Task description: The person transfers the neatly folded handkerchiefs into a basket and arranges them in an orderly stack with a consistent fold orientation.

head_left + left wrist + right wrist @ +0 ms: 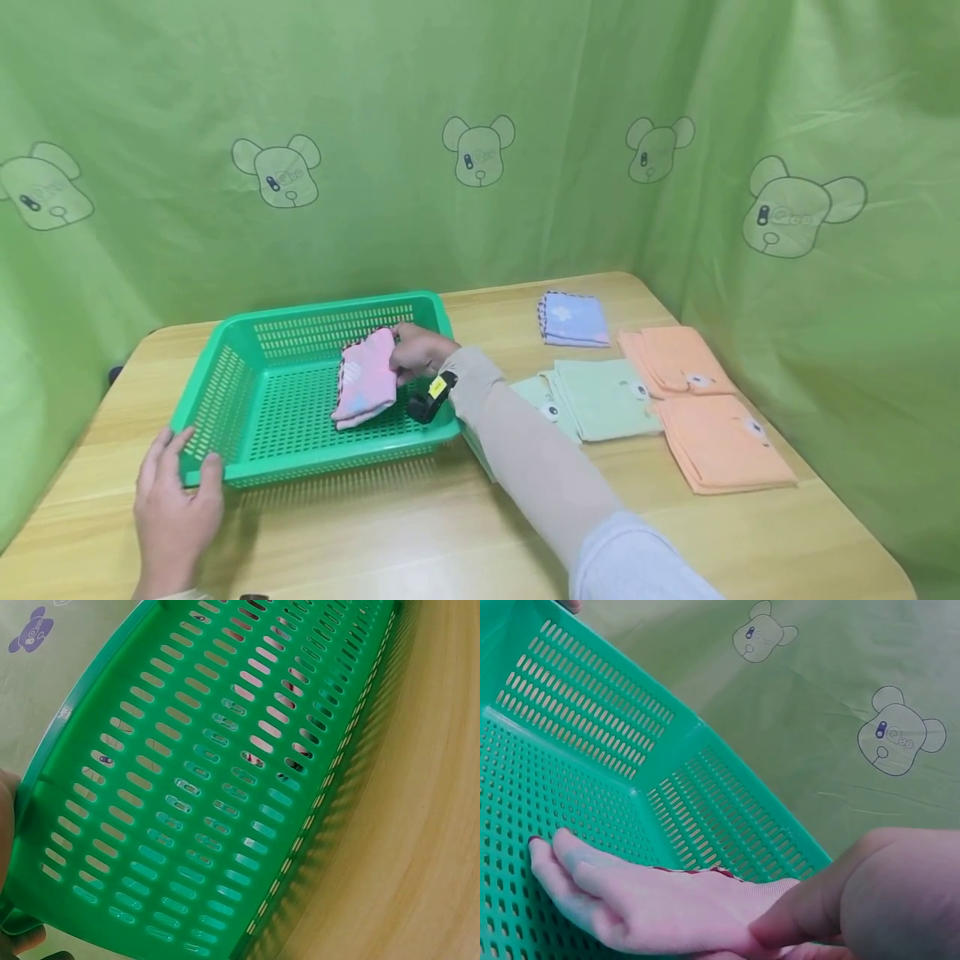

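A folded pink towel with a dark patterned edge is inside the green plastic basket, tilted over its slotted floor. My right hand pinches the towel's right side, thumb on top in the right wrist view, where the pink cloth bulges ahead of the fingers. At the basket's near left corner, my left hand rests against the rim with fingers spread over it and the thumb at the front. The left wrist view shows the basket's slotted wall, pink cloth showing through the slots.
Right of the basket lie a folded blue towel, green towels partly hidden by my right sleeve, and orange towels by the table's right edge. A green curtain with bear heads surrounds the wooden table.
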`<control>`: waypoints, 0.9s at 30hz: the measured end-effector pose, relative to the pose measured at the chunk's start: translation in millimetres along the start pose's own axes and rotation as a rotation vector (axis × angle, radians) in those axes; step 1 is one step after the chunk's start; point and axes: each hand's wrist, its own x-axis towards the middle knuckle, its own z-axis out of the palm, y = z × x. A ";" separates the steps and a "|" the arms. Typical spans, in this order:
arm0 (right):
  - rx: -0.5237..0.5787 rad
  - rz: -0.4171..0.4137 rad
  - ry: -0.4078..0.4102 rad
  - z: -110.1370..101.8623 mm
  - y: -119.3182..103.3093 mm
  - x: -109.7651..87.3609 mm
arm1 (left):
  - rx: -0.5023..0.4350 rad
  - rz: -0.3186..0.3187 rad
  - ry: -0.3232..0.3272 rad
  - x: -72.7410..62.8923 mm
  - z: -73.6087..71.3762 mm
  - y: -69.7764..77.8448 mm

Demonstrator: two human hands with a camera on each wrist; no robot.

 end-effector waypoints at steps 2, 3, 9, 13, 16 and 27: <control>-0.025 0.002 0.002 -0.3 0.8 0.4 | 0.000 0.001 -0.001 0.0 0.4 0.0; -0.039 0.002 0.000 -0.6 1.0 0.5 | 0.000 0.001 0.000 0.1 0.6 0.1; -0.076 0.012 0.002 -1.7 -0.6 -0.8 | -0.005 0.008 0.006 0.2 1.0 -0.3; -0.111 0.036 0.044 -1.7 -2.5 -3.4 | -0.006 0.009 0.011 0.4 0.9 -0.4; -0.130 0.058 0.064 -1.8 -2.7 -4.6 | -0.005 0.005 0.010 0.4 0.7 0.3; -0.060 0.110 0.078 1.1 -4.8 -0.8 | 0.002 -0.015 -0.001 -0.3 0.7 -0.2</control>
